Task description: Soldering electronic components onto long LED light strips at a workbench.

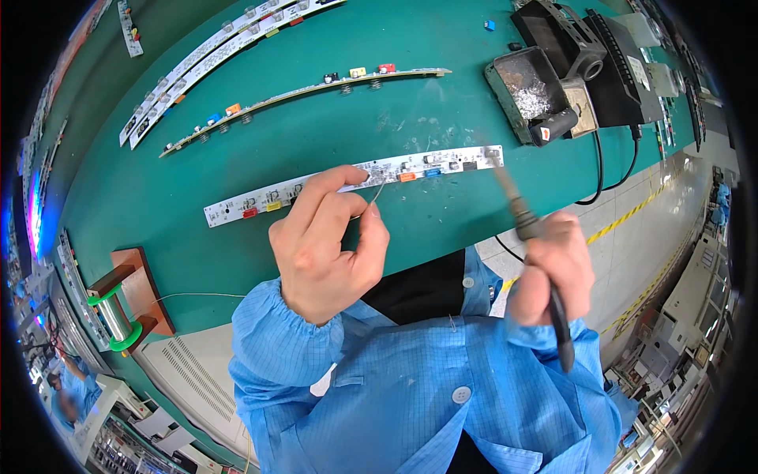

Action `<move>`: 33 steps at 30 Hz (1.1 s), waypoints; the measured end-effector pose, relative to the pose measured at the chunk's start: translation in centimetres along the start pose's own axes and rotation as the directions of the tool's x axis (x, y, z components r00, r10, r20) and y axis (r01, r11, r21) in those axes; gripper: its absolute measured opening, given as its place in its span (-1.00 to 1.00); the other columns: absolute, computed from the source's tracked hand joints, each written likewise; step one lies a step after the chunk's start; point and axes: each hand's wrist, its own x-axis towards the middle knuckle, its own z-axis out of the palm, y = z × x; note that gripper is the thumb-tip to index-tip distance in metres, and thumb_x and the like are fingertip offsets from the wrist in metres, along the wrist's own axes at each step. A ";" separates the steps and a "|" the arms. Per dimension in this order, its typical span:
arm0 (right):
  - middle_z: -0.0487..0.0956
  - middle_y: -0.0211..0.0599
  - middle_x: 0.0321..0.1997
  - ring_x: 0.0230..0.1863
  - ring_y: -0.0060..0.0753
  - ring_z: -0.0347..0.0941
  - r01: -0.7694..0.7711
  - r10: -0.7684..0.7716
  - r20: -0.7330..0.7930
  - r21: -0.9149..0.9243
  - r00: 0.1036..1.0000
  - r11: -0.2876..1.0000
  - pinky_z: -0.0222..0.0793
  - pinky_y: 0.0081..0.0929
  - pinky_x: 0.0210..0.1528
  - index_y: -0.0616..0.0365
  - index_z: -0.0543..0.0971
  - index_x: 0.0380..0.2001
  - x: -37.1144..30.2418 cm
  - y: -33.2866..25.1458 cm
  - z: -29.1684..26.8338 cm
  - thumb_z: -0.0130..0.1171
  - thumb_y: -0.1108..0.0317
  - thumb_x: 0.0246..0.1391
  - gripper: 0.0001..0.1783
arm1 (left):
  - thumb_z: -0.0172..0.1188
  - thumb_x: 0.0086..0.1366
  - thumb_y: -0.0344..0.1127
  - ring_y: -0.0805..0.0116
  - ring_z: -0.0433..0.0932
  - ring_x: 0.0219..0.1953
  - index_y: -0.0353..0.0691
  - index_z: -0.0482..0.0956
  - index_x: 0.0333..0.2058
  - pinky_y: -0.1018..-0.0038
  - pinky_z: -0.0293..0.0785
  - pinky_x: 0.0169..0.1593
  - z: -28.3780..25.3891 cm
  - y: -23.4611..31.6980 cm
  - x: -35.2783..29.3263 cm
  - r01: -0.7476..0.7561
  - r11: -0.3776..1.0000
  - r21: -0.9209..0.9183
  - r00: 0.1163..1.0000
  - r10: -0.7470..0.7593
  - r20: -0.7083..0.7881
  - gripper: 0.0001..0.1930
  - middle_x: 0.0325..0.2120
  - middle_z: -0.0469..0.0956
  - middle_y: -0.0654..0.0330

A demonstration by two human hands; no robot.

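My left hand is bent over the board, thumb and a finger closed in a pinch on a thin solder wire, another finger reaching onto the board. My right hand, motion-blurred, is wrapped round a soldering iron, its tip pointing at the board's right end; can't tell if it touches. The white circuit board strip lies slantwise on the green bench top, near its front edge, partly under my left hand. Progress, my judgement: mid-soldering. Done: the red connector and yellow connector sit toward the left end, the orange connector and blue connector toward the right. Left: unclear; joints too small to read, middle partly covered, but wire and iron both in hand suggest this strip isn't finished. Beyond it, a populated strip seems to stand on edge, and a pair of strips lies further back; can't tell whether those are soldered or waiting. Solder spool on its wooden stand at left, plenty of wire on it. Metal tray with silvery scraps at far right.
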 end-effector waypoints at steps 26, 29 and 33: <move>0.57 -0.28 -0.55 -0.62 -0.61 0.43 -0.816 0.651 0.500 0.259 0.571 0.517 0.28 -0.67 -0.62 0.31 0.62 -0.38 6.3 7.2 -3.8 0.16 0.45 -0.11 -0.80 | 0.28 -0.07 -0.57 0.25 0.57 -0.61 -0.29 0.45 -0.56 0.45 0.47 -0.58 4.9 3.2 1.4 0.051 0.997 0.051 0.998 -0.049 -0.039 -0.85 -0.25 0.62 -0.02; 0.58 -0.26 -0.56 -0.64 -0.62 0.42 -0.817 0.644 0.515 0.242 0.566 0.524 0.26 -0.69 -0.64 0.31 0.63 -0.36 6.4 7.2 -3.8 0.16 0.44 -0.10 -0.79 | 0.27 -0.07 -0.57 0.27 0.57 -0.61 -0.28 0.45 -0.55 0.46 0.45 -0.59 4.9 3.2 1.4 0.050 0.997 0.063 0.998 -0.048 -0.028 -0.85 -0.25 0.62 -0.01; 0.59 -0.24 -0.59 -0.70 -0.65 0.37 -0.860 0.666 0.555 0.228 0.499 0.456 0.24 -0.71 -0.67 0.31 0.64 -0.33 6.6 7.6 -3.9 0.16 0.45 -0.09 -0.78 | 0.22 0.03 -0.61 0.22 0.62 -0.43 -0.33 0.46 -0.48 0.44 0.48 -0.47 4.7 3.6 1.2 0.155 0.988 0.017 0.987 -0.155 0.028 -0.88 -0.23 0.61 -0.11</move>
